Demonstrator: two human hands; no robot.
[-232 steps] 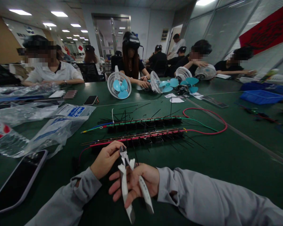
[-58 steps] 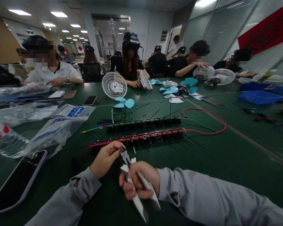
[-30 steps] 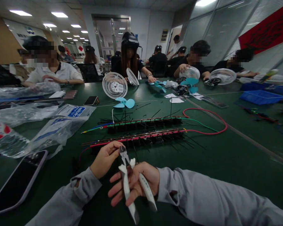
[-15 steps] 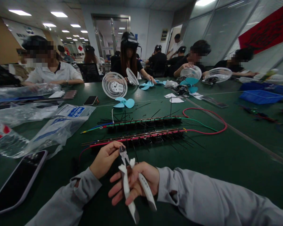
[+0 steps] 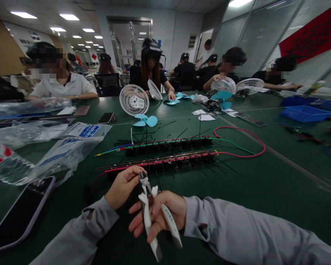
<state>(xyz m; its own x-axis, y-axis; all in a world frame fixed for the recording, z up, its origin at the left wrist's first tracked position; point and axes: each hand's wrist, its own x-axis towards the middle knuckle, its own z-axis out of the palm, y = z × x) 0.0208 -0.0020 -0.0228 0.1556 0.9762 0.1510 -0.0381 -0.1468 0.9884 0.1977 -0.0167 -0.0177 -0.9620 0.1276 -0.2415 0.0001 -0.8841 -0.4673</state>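
Observation:
My right hand [image 5: 168, 211] holds diagonal cutters [image 5: 148, 211] with white handles; the handles are spread and the fingers lie loosely about them. The cutter jaws point away from me, right at the fingertips of my left hand [image 5: 124, 186]. Those fingers are pinched together at the near edge of a wire bundle [image 5: 160, 162] with a red wire; what they hold is hidden. Thin black strips, like cable-tie tails, stick out along this bundle. Behind it lies a second bundle [image 5: 168, 142] with green and blue wires and similar black strips.
A phone [image 5: 22, 213] and clear plastic bags [image 5: 68, 147] lie at left. Beyond the bundles are a blue fan blade [image 5: 145, 120] and a white fan grille [image 5: 134, 100]. A red wire [image 5: 260, 140] loops right. Blue trays [image 5: 306, 113] stand far right. Co-workers sit across the table.
My right hand and the cutters have shifted very slightly; my left hand stays in place. Across the table, a co-worker's hand has moved a little left onto a blue fan blade.

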